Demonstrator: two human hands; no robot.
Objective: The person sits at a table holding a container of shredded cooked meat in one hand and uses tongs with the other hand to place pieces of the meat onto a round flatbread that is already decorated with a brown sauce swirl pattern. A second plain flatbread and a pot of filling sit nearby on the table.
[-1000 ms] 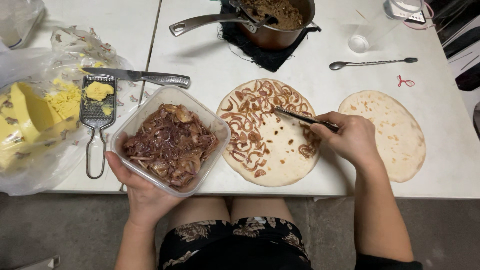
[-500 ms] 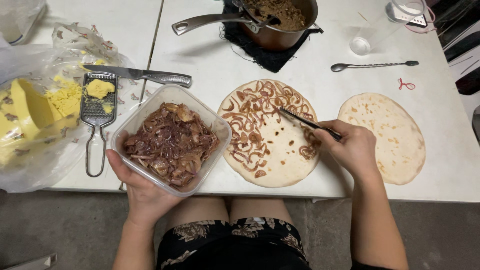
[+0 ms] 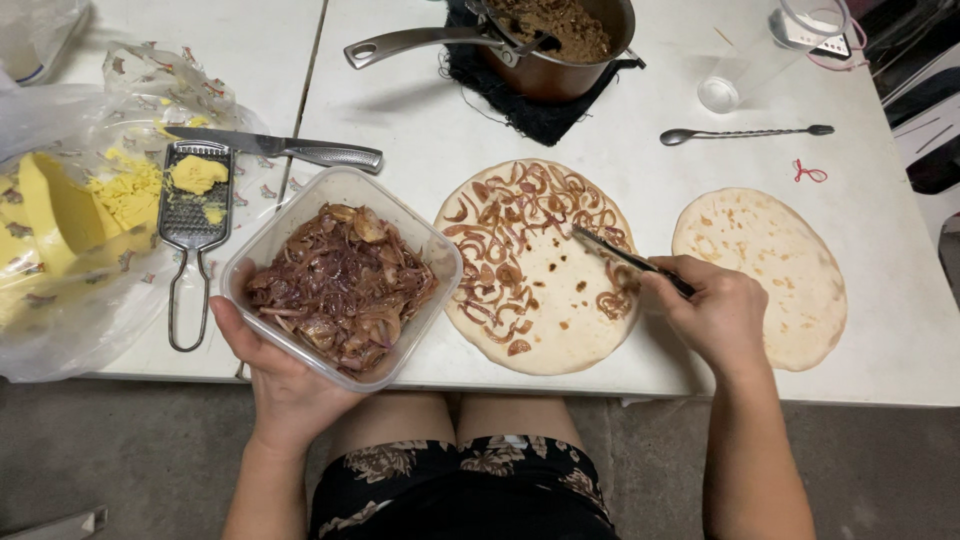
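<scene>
One clear plastic container (image 3: 340, 285) of cooked onions, cupped from below by left hand (image 3: 285, 385) at table edge. Right hand (image 3: 715, 315) closed around one dark utensil (image 3: 625, 258), tip over one onion-covered flatbread (image 3: 540, 265). One plain flatbread (image 3: 765, 275) just right. Beyond: one pan (image 3: 560, 40), one spoon (image 3: 740, 133), one knife (image 3: 290, 150), one grater (image 3: 193, 215).
</scene>
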